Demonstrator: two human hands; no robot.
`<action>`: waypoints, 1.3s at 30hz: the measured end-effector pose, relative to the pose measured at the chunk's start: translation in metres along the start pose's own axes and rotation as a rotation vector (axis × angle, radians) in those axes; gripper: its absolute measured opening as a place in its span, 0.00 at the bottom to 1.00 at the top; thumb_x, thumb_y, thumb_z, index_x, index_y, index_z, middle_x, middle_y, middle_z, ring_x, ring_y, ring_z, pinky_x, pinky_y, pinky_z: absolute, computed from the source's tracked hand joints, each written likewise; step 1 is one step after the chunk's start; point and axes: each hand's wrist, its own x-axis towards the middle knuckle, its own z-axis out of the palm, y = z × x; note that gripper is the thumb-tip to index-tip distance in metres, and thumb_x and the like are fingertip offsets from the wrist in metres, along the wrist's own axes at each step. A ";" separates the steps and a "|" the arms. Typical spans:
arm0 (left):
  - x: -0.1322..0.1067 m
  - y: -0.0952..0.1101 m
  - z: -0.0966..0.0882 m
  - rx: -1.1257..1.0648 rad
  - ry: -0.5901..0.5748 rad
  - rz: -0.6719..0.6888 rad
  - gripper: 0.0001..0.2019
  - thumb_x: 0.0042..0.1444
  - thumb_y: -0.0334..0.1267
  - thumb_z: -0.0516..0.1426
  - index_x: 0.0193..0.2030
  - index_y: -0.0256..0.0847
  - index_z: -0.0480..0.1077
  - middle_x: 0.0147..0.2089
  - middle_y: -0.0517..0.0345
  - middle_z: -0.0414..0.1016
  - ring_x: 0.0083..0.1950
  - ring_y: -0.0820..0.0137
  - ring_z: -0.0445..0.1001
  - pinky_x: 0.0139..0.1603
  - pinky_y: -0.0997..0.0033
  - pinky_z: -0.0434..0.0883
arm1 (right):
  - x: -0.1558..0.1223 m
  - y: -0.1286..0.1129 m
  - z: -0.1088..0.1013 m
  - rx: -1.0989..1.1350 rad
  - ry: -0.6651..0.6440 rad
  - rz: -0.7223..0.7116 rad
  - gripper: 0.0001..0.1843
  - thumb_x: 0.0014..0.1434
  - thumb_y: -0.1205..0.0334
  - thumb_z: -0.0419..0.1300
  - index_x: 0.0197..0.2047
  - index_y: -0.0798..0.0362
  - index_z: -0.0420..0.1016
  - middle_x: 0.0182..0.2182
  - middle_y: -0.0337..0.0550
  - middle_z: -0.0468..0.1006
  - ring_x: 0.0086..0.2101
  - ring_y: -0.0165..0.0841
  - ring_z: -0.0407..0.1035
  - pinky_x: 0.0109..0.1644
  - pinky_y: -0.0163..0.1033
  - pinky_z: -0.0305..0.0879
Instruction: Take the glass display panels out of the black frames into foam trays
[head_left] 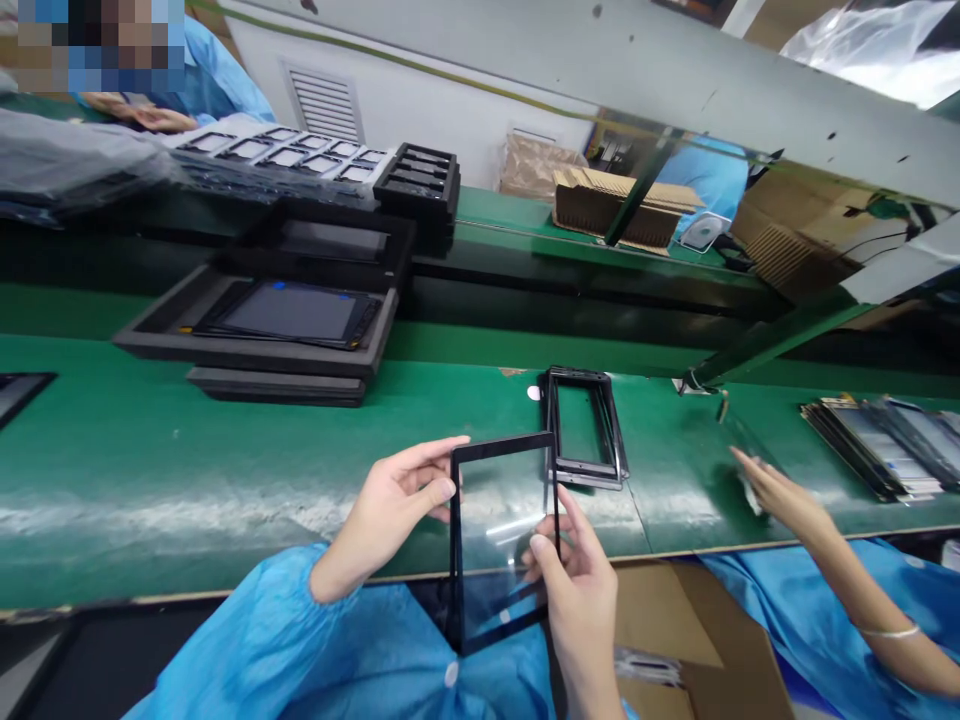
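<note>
**Black-edged glass panel held just above the green bench**

The left hand (394, 510) and right hand (577, 590) hold a glass panel (499, 540) tilted up over the near edge of the green bench (225, 470). The left fingers (442, 487) are closed onto the panel's left side, while the right fingers (544, 562) wrap its lower right edge, with the thumb on the near face. The panel looks light and stiff but brittle, and its smooth face may be slippery. Its black border seems the best place to hold.

Just beyond the panel, a black plastic frame (585, 425) with an open middle lies on the bench. To its right, another person's hand (780, 490) pinches a white wipe (750, 495), and farther right on the bench sits a stack of screens (874, 450). Left of the frame, a dark tray (255, 352) on the bench holds a tablet screen (289, 312). Behind the bench stands a cardboard box (626, 210).
</note>
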 end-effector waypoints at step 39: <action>-0.029 0.019 -0.002 0.295 0.041 0.028 0.21 0.55 0.46 0.72 0.55 0.44 0.86 0.35 0.50 0.89 0.36 0.58 0.89 0.33 0.72 0.84 | 0.029 -0.057 0.013 -0.066 -0.164 -0.173 0.13 0.66 0.52 0.68 0.48 0.51 0.84 0.27 0.43 0.89 0.30 0.43 0.86 0.39 0.45 0.83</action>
